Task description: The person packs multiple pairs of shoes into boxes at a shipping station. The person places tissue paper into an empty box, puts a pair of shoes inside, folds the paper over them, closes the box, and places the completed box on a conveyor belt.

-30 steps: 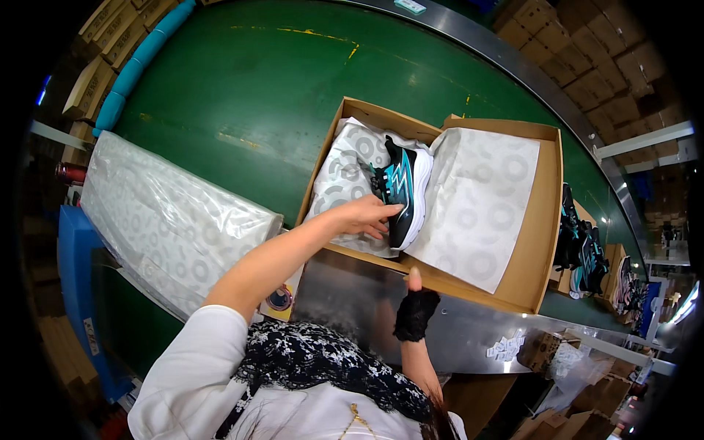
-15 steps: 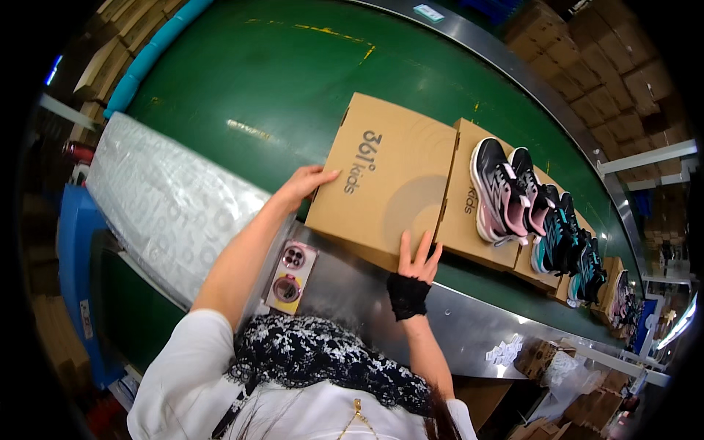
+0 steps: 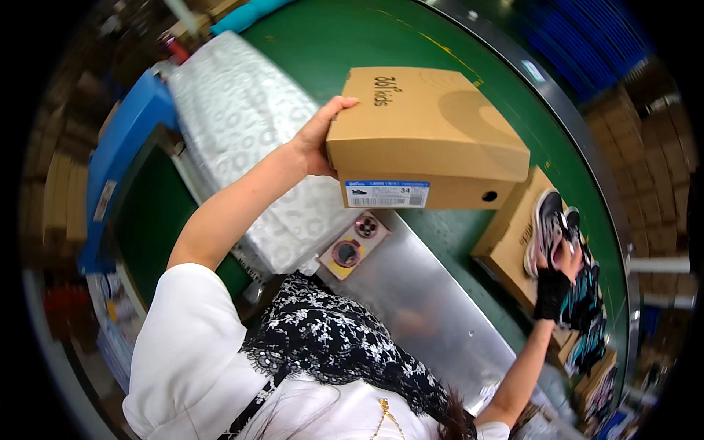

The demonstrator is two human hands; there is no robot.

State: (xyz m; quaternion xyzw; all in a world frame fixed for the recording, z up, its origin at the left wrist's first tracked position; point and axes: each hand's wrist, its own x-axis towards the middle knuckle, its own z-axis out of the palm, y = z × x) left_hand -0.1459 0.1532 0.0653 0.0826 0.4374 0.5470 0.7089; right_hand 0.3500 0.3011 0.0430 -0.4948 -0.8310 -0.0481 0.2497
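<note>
My left hand (image 3: pixel 323 136) grips the left end of a closed brown shoebox (image 3: pixel 433 103), thumb on the lid and fingers under the side. The box is raised and tilted, so its end with a blue-and-white label faces me. Off to the right, my right hand (image 3: pixel 561 265), in a black lace wrist cuff, has its fingers at the openings of a pair of black and pink sneakers (image 3: pixel 543 227). The fingers are bent and partly hidden among the shoes. Those sneakers rest on another brown shoebox (image 3: pixel 502 246).
More shoes in black and teal (image 3: pixel 587 293) sit on boxes farther along the green conveyor belt (image 3: pixel 447 227). A metal ledge (image 3: pixel 418 293) runs before me, with a pink phone (image 3: pixel 353 246) on it. A bubble-wrapped slab (image 3: pixel 242 110) lies at left beside a blue plastic part (image 3: pixel 132 154).
The left hand has lifted and tilted the shoebox off the belt. My right hand has left that box and moved right to the black and pink sneakers. The view has turned.
</note>
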